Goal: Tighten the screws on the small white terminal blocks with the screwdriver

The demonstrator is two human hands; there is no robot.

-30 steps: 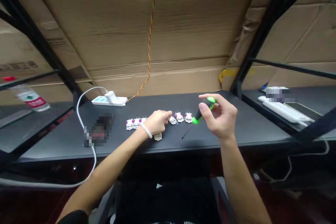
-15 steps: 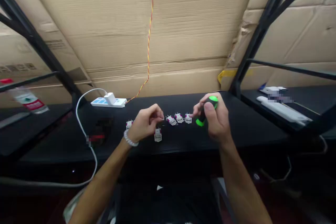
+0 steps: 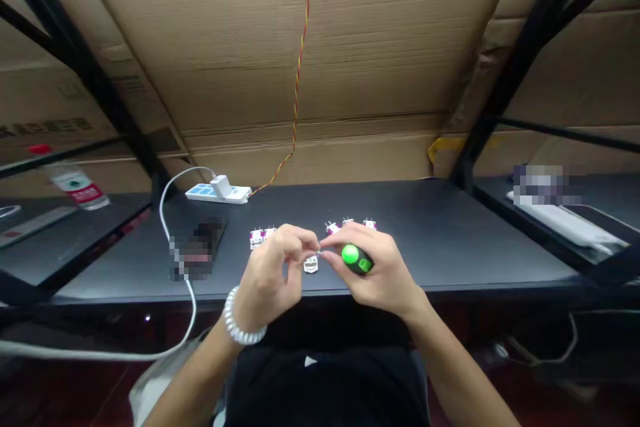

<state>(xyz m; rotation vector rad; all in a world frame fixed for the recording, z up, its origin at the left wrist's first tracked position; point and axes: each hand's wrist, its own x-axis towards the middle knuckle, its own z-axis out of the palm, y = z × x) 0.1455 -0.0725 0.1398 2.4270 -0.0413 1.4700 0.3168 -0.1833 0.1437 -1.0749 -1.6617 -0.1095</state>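
Observation:
My left hand (image 3: 280,263), with a white coiled band at the wrist, pinches thumb and forefinger together. My right hand (image 3: 377,267) has a screwdriver (image 3: 357,259) with a black and green handle tucked in its palm; its shaft is hidden. The right thumb and forefinger meet the left fingertips at a tiny shiny piece (image 3: 319,253), too small to name. Just below the fingertips a small white and purple part (image 3: 311,264) lies on the black table. Two similar parts (image 3: 257,238) lie left of my left hand, and three more (image 3: 370,223) lie behind my right hand, partly covered.
A white power strip (image 3: 218,193) with a plugged-in charger stands at the back left, its white cable (image 3: 164,217) running over the table edge. A dark, blurred object (image 3: 213,233) lies nearby. Black metal posts (image 3: 467,170) flank the table; a bottle (image 3: 83,188) stands beyond the left one.
My right hand has moved left and down with the screwdriver, so its fingertips now meet those of my left hand. The screwdriver has turned, its green end facing up. The view has shifted slightly.

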